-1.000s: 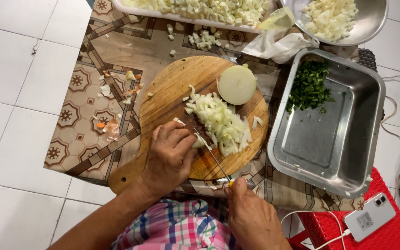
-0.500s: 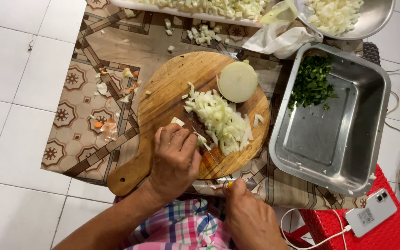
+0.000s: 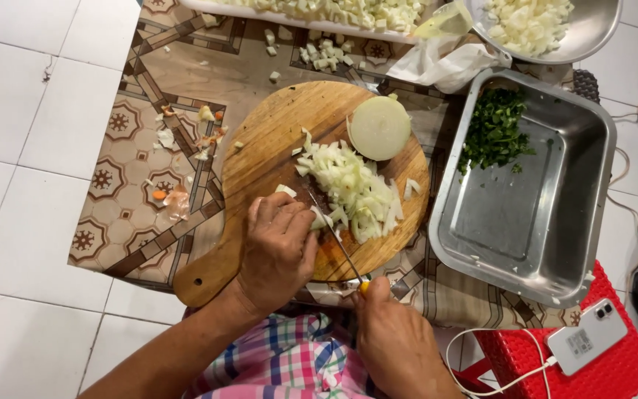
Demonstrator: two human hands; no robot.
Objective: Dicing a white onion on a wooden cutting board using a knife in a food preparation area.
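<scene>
A round wooden cutting board (image 3: 275, 140) lies on a patterned mat. A pile of chopped onion (image 3: 352, 185) sits in its middle, and an onion half (image 3: 380, 128) lies cut side up at its far edge. My left hand (image 3: 278, 247) presses down on a piece of onion at the near side of the pile, fingers curled. My right hand (image 3: 396, 336) grips the handle of a thin knife (image 3: 334, 235), whose blade runs up beside my left fingers into the onion.
A rectangular steel pan (image 3: 526, 214) with chopped green herbs (image 3: 495, 133) stands right of the board. A steel bowl (image 3: 599, 29) and a white tray (image 3: 311, 18) of diced vegetables sit at the back. A white phone (image 3: 583, 338) charges on a red stool (image 3: 629, 369). Scraps (image 3: 179, 148) litter the mat.
My hands stay at the board's near side; the knife and my left fingers shift only slightly along the onion piece. The view has drifted a little.
</scene>
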